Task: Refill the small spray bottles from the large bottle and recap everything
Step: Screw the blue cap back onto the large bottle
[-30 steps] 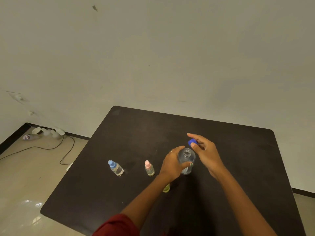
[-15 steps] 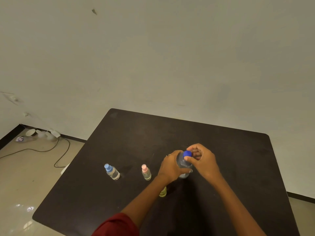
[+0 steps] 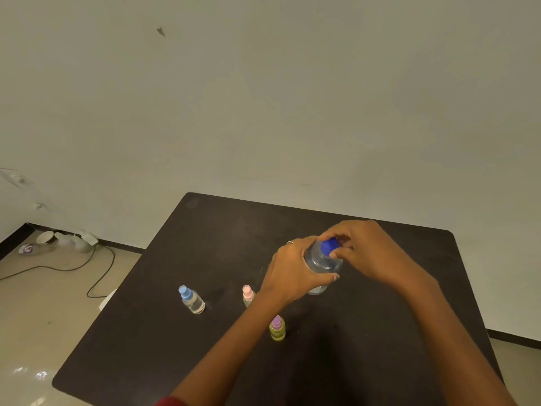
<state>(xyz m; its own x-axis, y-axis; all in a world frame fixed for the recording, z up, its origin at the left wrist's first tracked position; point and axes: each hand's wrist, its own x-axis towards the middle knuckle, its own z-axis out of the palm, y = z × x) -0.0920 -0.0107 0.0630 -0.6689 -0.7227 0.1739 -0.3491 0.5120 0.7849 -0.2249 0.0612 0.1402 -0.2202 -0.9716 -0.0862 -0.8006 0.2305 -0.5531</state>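
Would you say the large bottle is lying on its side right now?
No, the large bottle stands upright, held by the left hand.

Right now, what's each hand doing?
Left hand: grips the large bottle.
Right hand: pinches the blue cap on the bottle's neck.

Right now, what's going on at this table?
A person is capping the large clear bottle: the left hand grips its body while the right hand pinches the blue cap on its neck. Three small spray bottles stand capped on the dark table: blue-topped, pink-topped and purple-topped.
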